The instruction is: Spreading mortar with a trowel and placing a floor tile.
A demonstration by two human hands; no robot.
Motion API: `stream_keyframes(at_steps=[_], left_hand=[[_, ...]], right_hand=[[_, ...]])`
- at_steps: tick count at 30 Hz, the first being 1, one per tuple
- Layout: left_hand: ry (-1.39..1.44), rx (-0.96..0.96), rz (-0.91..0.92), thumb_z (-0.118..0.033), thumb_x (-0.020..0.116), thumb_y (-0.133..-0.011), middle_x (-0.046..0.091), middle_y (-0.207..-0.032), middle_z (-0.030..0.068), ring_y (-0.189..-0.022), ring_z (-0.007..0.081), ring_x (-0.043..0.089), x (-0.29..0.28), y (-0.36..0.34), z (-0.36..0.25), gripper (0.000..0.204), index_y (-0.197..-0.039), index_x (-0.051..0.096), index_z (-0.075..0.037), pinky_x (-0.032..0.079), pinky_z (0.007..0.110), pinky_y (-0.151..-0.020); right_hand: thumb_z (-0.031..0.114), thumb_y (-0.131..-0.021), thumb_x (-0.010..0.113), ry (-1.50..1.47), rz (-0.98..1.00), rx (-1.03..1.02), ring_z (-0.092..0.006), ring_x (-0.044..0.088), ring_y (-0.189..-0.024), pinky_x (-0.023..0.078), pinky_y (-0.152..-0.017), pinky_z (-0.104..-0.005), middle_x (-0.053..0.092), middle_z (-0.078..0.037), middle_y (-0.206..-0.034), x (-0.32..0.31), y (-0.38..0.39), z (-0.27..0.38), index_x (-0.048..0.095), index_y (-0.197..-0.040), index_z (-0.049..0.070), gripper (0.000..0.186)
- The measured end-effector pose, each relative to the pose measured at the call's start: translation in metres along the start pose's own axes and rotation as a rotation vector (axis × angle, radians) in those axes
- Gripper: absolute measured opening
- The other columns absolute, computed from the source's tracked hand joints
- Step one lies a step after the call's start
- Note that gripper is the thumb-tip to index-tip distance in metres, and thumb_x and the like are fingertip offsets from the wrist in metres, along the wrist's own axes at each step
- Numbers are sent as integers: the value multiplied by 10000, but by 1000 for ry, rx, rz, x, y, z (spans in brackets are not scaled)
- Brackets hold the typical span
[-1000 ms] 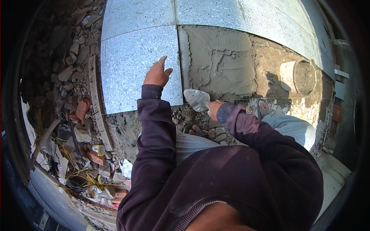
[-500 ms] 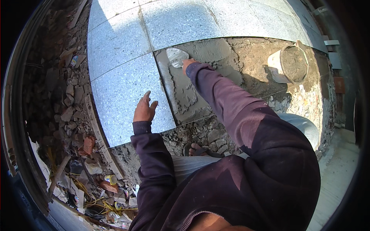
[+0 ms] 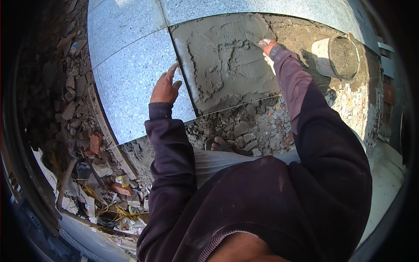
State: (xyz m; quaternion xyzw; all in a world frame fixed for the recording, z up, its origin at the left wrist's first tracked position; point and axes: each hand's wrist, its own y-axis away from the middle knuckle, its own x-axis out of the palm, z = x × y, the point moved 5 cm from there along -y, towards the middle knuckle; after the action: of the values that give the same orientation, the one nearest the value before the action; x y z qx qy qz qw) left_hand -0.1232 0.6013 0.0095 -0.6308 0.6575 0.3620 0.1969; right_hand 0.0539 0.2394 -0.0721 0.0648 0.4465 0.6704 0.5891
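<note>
Over the mortar bed (image 3: 218,70), my right hand (image 3: 269,47) grips a trowel (image 3: 269,63) at the bed's far right; its blade is hard to make out against the mortar. My left hand (image 3: 166,87) is empty, fingers apart, over the right edge of a speckled grey tile (image 3: 135,94), beside the bed. A bucket (image 3: 323,59) of grey mix stands on the rough sand to the right of my right hand. A thin string line (image 3: 244,103) crosses along the near edge of the bed.
Laid tiles (image 3: 122,26) run behind and left of the bed. Rubble with broken bricks (image 3: 95,144), yellow cable and litter lines the left, along a wooden plank (image 3: 104,126). My sandalled foot (image 3: 220,146) is on broken debris (image 3: 246,129) in front. A pale surface (image 3: 379,183) lies at lower right.
My right hand has swept forward from the near edge across the mortar, then rightward, with the trowel. My left hand stays open over the tile. The view has shifted with my head.
</note>
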Motion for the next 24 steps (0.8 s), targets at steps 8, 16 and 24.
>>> stream_keyframes(at_steps=[8, 16, 24], left_hand=[[-36, -58, 35, -116, 597, -733, 518, -1084, 170, -979, 284, 523, 1, -3, -2, 555, -1236, 367, -163, 425, 362, -823], [-135, -36, -65, -214, 554, -778, 543, -952, 164, -902, 316, 536, -1, 1, -34, 465, -1212, 386, -216, 437, 395, -774], [-253, -164, -45, -160, 566, -744, 546, -956, 180, -910, 319, 528, 16, 3, -93, 470, -1191, 420, -154, 418, 384, -785]], right_hand=[[168, -797, 512, 760, 560, -560, -205, 559, -623, 443, -553, -337, 554, -111, -694, 90, 96, -2, 500, -1087, 119, 294], [237, -792, 485, 1434, 740, -808, -300, 526, -968, 393, -860, -398, 563, -149, -1013, 81, 112, -27, 497, -1130, 163, 347], [178, -676, 555, 1800, 479, -850, -237, 567, -861, 423, -771, -374, 594, -99, -856, -103, 102, 22, 552, -1015, 138, 341]])
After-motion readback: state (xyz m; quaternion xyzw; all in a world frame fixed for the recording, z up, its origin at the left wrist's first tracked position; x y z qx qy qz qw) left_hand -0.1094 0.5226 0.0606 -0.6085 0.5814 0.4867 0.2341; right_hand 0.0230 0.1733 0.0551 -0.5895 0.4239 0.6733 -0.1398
